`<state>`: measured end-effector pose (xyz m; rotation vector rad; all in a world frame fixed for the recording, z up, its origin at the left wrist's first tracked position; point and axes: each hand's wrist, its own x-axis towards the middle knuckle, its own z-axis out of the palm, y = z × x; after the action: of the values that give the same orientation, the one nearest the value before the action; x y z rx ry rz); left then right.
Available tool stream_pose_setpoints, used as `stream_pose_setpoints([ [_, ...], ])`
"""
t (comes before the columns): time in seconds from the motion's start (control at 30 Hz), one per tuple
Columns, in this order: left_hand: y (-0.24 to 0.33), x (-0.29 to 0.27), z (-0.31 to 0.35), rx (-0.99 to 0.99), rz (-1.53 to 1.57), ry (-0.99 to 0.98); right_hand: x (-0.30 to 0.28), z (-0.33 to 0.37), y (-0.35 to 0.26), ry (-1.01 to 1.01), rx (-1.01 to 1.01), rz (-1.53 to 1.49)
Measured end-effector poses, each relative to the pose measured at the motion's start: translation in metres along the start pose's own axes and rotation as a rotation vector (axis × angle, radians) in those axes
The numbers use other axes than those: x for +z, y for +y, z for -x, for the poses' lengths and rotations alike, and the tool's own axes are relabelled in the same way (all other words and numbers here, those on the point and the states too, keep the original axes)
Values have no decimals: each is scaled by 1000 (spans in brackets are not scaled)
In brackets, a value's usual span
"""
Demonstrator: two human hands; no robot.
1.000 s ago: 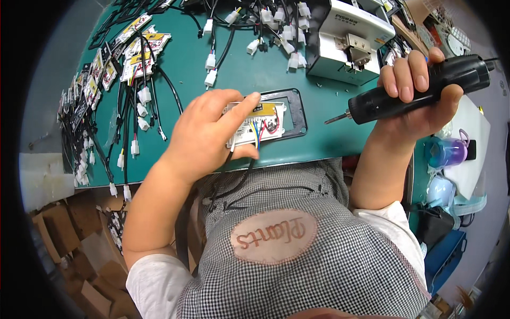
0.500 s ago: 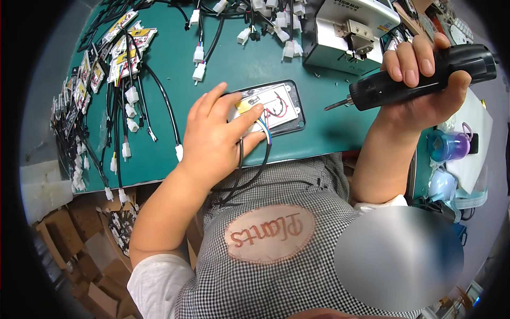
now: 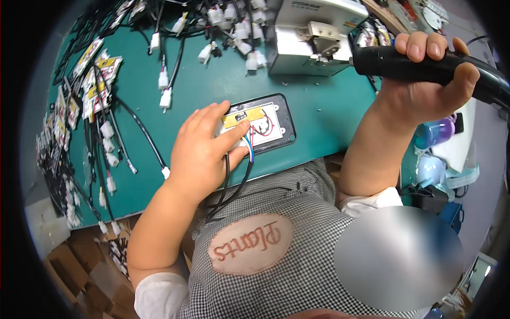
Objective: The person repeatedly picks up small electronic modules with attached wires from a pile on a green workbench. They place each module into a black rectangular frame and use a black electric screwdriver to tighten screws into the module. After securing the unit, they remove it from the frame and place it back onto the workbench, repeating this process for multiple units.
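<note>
My left hand (image 3: 196, 149) grips the left end of a shallow black plastic case (image 3: 288, 125) on the bench, fingers over its far edge and thumb at its near side. Inside the case lies a white board (image 3: 275, 129) with a yellow-wrapped part (image 3: 255, 114) and thin red and black wires. From it a black cable (image 3: 248, 173) with coloured leads runs past my thumb and over the bench edge. Raised at the right, my right hand (image 3: 406, 101) is wrapped round a black electric screwdriver (image 3: 390, 63). Its nose points left; the bit does not show clearly.
A light-metal box-shaped machine (image 3: 292, 50) stands at the back, left of the screwdriver, with small screws on the green bench (image 3: 319, 125). Wired boards (image 3: 101, 80) pile up at the left, white connectors (image 3: 215, 16) at the back. A blue-purple cup (image 3: 435, 133) is at the right.
The screwdriver has risen away from the case, its nose now level with the machine's right side. My left hand stays on the case. The whole view has shifted slightly.
</note>
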<state>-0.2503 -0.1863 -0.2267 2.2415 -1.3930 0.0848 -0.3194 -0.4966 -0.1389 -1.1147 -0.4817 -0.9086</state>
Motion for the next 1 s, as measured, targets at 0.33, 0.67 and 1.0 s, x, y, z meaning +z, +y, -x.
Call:
stream_pose_setpoints([
  [0.33, 3, 4, -7, 5, 28, -10, 1, -3, 19, 33, -78, 174],
  [0.67, 2, 5, -7, 10, 12, -20, 48, -1, 37, 166, -164, 239],
  [1.0, 0, 4, -7, 32, 30, -24, 75, 33, 36, 243, 229, -41],
])
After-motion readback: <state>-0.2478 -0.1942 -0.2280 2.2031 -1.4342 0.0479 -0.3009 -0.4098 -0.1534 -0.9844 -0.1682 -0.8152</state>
